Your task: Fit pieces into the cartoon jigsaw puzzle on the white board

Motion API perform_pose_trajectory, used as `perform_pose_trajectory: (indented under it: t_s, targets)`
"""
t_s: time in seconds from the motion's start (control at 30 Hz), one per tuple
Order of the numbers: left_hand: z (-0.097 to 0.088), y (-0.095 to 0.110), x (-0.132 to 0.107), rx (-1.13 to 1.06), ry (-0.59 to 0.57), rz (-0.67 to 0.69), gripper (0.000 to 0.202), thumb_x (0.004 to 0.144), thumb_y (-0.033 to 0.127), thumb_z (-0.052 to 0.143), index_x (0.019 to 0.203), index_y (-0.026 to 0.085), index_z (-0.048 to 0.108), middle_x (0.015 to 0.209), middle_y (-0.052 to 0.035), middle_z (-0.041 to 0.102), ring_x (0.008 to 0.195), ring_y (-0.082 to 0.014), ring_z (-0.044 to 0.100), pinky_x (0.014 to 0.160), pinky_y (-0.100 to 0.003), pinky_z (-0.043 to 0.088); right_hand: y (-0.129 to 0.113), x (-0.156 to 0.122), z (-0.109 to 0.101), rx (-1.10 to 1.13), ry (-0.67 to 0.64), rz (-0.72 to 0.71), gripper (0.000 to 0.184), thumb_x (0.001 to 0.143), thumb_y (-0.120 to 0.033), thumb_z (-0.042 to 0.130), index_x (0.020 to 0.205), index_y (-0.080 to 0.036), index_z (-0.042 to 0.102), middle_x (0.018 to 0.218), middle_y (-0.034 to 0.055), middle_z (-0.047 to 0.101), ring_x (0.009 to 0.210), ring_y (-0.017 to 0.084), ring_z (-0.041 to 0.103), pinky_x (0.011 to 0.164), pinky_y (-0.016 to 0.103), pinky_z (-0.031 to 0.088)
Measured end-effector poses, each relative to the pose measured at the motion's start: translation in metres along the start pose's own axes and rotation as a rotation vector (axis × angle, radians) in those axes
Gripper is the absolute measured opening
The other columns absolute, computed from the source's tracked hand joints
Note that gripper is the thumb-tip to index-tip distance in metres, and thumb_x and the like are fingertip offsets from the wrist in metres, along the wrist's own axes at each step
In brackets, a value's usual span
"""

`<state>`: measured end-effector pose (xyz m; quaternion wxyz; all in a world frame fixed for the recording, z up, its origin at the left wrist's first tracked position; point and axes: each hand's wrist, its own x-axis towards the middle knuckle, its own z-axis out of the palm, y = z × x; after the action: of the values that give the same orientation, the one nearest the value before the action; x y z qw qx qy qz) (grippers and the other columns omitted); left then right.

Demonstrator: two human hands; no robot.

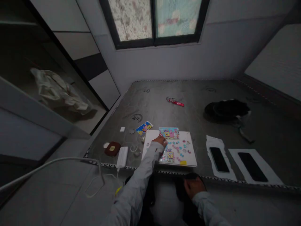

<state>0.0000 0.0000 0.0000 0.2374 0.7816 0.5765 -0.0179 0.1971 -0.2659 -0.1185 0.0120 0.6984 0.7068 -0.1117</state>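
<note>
A white board with a partly built cartoon jigsaw lies near the front edge of a grey mattress-like surface. Loose puzzle pieces are scattered over it, and an assembled strip sits at its far edge. My left hand reaches out in a pale sleeve and touches the board near that strip; whether it pinches a piece is too small to tell. My right hand rests low by my knee below the surface edge, fingers curled, nothing visible in it.
A picture card, a white power bank, a brown round case and small clear lids lie left of the board. Two phones on white paper lie right. A red wrapper and dark bundle lie farther back.
</note>
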Motion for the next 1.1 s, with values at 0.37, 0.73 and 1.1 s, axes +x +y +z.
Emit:
perform_pose_trajectory:
  t_s: [0.37, 0.73, 1.1]
  targets:
    - [0.007, 0.002, 0.002, -0.04, 0.018, -0.074, 0.027, 0.092, 0.041, 0.064, 0.112, 0.024, 0.07, 0.127, -0.0076, 0.066, 0.113, -0.0265, 0.064, 0.094, -0.037, 0.047, -0.004, 0.001, 0.002, 0.019, 0.021, 0.01, 0.044, 0.102, -0.026, 0.038, 0.087, -0.023, 0.079, 0.089, 0.0062, 0.078, 0.087, 0.02, 0.07, 0.102, 0.04, 0.033]
    - [0.01, -0.004, -0.007, -0.085, 0.071, -0.106, 0.029, 0.094, 0.041, 0.061, 0.111, 0.02, 0.071, 0.12, -0.01, 0.071, 0.111, -0.0249, 0.066, 0.092, -0.034, 0.048, -0.008, 0.002, -0.002, -0.013, 0.036, 0.022, 0.044, 0.102, -0.025, 0.037, 0.086, -0.022, 0.079, 0.088, 0.0072, 0.078, 0.085, 0.022, 0.071, 0.096, 0.04, 0.036]
    - [0.002, -0.012, -0.022, -0.174, 0.167, -0.108, 0.029, 0.089, 0.029, 0.069, 0.116, 0.019, 0.069, 0.107, -0.0036, 0.076, 0.102, -0.0195, 0.069, 0.084, -0.028, 0.047, -0.009, 0.001, -0.009, -0.017, 0.081, 0.002, 0.045, 0.102, -0.023, 0.038, 0.084, -0.023, 0.079, 0.087, 0.0056, 0.077, 0.085, 0.021, 0.071, 0.095, 0.039, 0.037]
